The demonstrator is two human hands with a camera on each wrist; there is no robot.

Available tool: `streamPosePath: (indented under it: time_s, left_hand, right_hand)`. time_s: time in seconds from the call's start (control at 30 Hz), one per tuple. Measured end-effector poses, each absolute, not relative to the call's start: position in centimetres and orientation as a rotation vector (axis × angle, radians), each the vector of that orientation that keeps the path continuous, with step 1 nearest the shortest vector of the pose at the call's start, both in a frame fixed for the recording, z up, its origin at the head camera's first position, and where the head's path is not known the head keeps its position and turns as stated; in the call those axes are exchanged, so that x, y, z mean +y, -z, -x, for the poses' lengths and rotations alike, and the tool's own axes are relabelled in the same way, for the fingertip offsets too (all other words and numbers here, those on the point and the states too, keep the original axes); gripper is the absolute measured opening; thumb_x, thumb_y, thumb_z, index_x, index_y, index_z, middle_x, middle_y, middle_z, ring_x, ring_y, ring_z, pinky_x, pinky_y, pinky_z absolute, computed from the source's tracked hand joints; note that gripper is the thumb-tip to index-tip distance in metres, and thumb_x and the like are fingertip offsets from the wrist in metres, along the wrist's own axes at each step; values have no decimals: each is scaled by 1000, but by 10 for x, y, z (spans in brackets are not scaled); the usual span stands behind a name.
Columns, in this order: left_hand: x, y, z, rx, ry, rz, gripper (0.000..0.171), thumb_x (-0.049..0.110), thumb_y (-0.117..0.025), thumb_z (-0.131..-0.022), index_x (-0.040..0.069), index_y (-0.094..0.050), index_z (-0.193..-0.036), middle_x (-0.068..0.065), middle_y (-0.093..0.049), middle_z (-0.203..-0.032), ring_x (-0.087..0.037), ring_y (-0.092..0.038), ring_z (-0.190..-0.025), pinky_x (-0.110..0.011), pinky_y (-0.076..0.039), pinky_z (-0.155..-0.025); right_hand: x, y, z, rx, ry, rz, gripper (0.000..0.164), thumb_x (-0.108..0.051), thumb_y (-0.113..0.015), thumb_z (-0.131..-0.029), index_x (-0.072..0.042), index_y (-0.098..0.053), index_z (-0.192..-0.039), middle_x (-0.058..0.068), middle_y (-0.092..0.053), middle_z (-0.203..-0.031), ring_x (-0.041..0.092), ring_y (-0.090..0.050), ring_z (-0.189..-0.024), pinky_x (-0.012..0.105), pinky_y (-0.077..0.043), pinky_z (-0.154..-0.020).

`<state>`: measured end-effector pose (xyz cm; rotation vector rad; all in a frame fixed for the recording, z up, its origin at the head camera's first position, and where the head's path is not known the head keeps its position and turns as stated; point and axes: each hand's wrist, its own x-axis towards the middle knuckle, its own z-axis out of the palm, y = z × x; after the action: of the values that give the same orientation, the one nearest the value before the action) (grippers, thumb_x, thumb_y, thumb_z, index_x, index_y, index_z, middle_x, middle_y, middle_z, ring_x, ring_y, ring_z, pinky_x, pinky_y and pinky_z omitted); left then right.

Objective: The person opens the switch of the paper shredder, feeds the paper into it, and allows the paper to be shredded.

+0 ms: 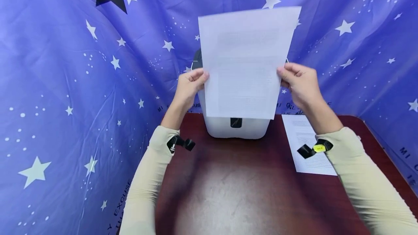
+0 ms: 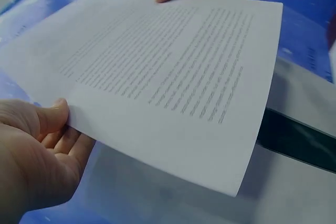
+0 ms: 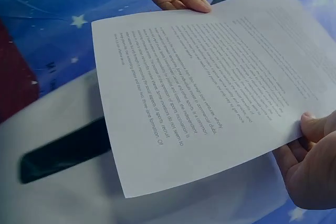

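Note:
Both hands hold up a printed sheet of paper [image 1: 241, 64] by its side edges, roughly upright. The left hand [image 1: 190, 84] pinches the left edge, thumb on the near face and fingers behind. At the right edge, the right hand [image 1: 302, 82] pinches in the same way. Lines of text cover the side facing me, sharpest in the right wrist view. Behind the sheet stands a white machine [image 1: 222, 129] with a dark panel [image 1: 236, 122] low on its front; the paper hides most of its upper part.
A second printed sheet [image 1: 305, 137] lies flat on the dark red-brown table [image 1: 238, 188], partly under the right forearm in the head view. Blue star-patterned curtains [image 1: 81, 100] close in the table at the back and sides.

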<state>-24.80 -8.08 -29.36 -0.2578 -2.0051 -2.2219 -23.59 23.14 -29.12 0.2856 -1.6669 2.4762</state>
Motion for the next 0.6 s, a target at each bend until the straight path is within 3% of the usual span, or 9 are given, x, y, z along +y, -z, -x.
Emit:
streamPosePath:
  time_s: [0.27,0.47,0.6]
  left_hand:
    - [-74,232,266,-1770,2302,236,27,4,-70,-96,-9,-69,-119,0,-74,-85,-12,-70,-77,-28,-61,-79]
    - [-71,202,279,-1740,2344,244,31,7,-67,-98,-6,-67,-126,-6,-73,-94,-16,-70,-86,-35,-58,-93]
    - [-70,187,284,-1720,2381,238,31,8,-66,-99,-4,-67,-127,-6,-72,-96,-20,-70,-94,-34,-57,-96]
  right_hand:
    - [228,221,251,-1540,-2433,-371,7,6,-77,-85,1,-79,-90,8,-77,-76,14,-69,-59,21,-57,-56]
    - [231,188,263,-1479,-2482,-395,6,8,-76,-85,6,-77,-91,11,-77,-79,18,-71,-66,25,-60,-59]
    - [231,174,272,-1499,-2512,-347,7,7,-76,-85,6,-77,-92,12,-77,-80,19,-70,-68,25,-59,-59]
